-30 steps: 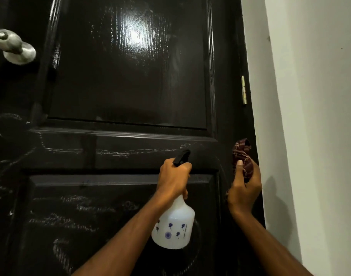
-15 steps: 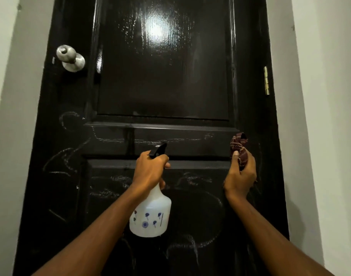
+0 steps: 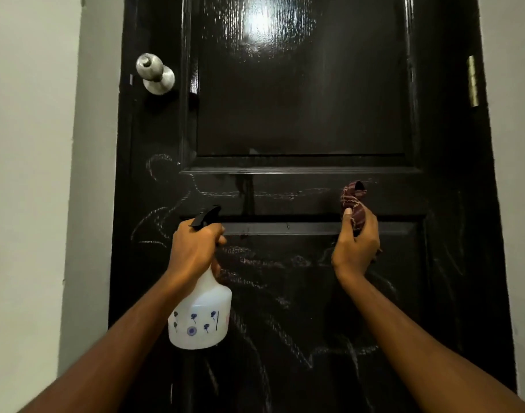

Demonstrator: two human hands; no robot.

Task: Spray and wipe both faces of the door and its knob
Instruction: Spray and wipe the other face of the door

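Wall (image 3: pixel 31 204): pale plaster left of the door (image 3: pixel 300 99). It was out of view a second ago, so the person has drawn back or turned and now takes in the door's full width.
Knob (image 3: pixel 154 73): metal, at the door's upper left edge. Neither hand touches it, so it is probably still to be wiped.
Left hand (image 3: pixel 195 248): fingers curled round the neck of the spray bottle (image 3: pixel 200 317), nozzle aimed towards the door's middle rail. The trigger finger is hidden. The hand has moved from right of the door's centre to left of it.
Chalk marks (image 3: pixel 255 260): pale scribbles across the door's middle rail and lower panel, while the door's upper panel shines wet. The lower half looks like the next part to spray.
Right hand (image 3: pixel 356 245): fist closed on a bunched dark-red cloth (image 3: pixel 354 204), thumb lying up along it. The cloth is at the door's middle rail, having come inward from the door's hinge-side edge. Contact with the door cannot be told.
Hinge (image 3: pixel 472 80): brass, on the door's upper right edge.
Stage: this face seems about half cleaned, and the door's other face is out of view.
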